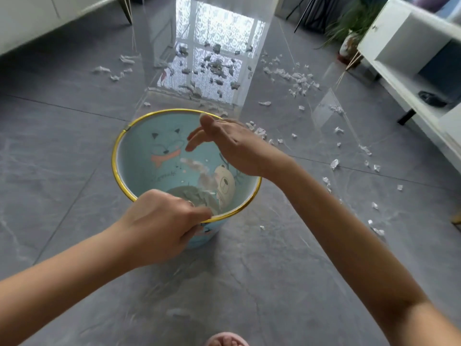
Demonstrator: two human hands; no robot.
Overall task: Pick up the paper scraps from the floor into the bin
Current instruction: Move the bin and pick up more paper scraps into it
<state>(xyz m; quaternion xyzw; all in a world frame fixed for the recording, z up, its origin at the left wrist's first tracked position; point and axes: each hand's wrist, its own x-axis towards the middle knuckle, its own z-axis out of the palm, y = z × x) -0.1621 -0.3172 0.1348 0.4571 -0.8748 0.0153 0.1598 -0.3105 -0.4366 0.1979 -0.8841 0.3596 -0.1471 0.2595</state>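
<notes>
Grey floor [74,146], scraps [199,196] in bin [119,176]

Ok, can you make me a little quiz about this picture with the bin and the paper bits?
1. True or false: the left hand holds the rim of the bin.
2. Which side of the bin has the most paper scraps left on the floor: A) right, B) left?
3. Fill in: the right hand is open above the ____.

Key: 1 true. 2 A. 3 bin; blurred bits below it look like paper falling in.
</notes>
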